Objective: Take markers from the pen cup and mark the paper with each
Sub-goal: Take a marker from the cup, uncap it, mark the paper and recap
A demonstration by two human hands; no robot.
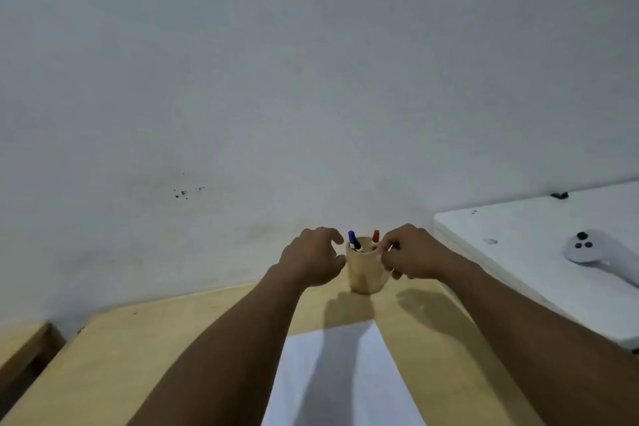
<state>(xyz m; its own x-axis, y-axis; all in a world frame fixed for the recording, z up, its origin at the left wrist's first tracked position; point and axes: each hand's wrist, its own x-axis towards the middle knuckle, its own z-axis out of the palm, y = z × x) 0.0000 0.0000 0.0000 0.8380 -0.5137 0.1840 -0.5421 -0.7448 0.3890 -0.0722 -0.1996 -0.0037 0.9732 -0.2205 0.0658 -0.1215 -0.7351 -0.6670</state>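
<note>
Flanking the pen cup [364,268], the left hand [313,258] curls loosely, holding nothing; the right hand [409,252] pinches its rim. Between the fingertips stand a blue marker [353,239] and red marker [375,237] (light, stiff, probably slick): grip below the caps.

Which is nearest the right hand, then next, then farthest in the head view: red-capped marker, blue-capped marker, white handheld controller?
1. Red-capped marker, beside the right hand's fingertips.
2. Blue-capped marker, on the cup's left side.
3. White handheld controller, far right on the white table.
</note>
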